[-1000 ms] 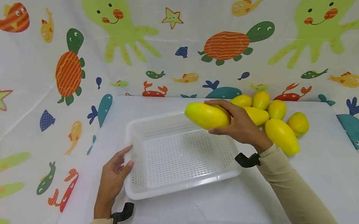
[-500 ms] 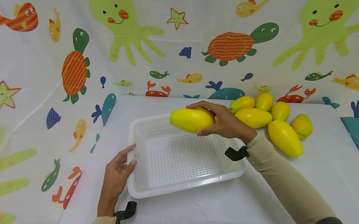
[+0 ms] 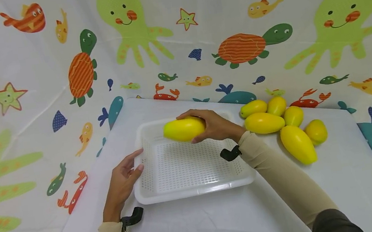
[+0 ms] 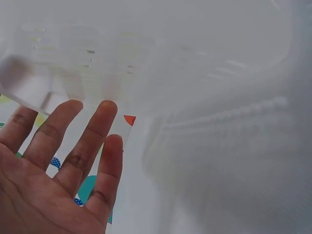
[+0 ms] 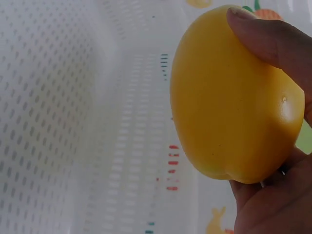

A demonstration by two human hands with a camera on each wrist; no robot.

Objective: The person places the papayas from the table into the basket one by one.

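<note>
My right hand [image 3: 214, 126] grips a yellow papaya [image 3: 183, 129] with a greenish tip and holds it over the back of a white perforated plastic basket [image 3: 196, 191]. In the right wrist view, the thumb lies along one side of the papaya [image 5: 229, 107], with the other fingers partly hidden behind it. My left hand [image 3: 123, 180] is at the basket's left rim, its thumb and index fingertip right at the edge. Seen in the left wrist view, the left hand's fingers [image 4: 90, 146] are nearly straight, fingertips close against the basket's outer side [image 4: 161, 63].
Several more yellow fruits, large ones [image 3: 264, 123] and smaller ones [image 3: 316, 132], lie grouped on the white-covered table [image 3: 201, 225] to the right of the basket. A sea-animal printed cloth [image 3: 177, 53] hangs behind and at the sides.
My right hand has carried the papaya leftward, from near the basket's right back corner to over its back middle. The left hand stays at the left rim; the view has shifted slightly.
</note>
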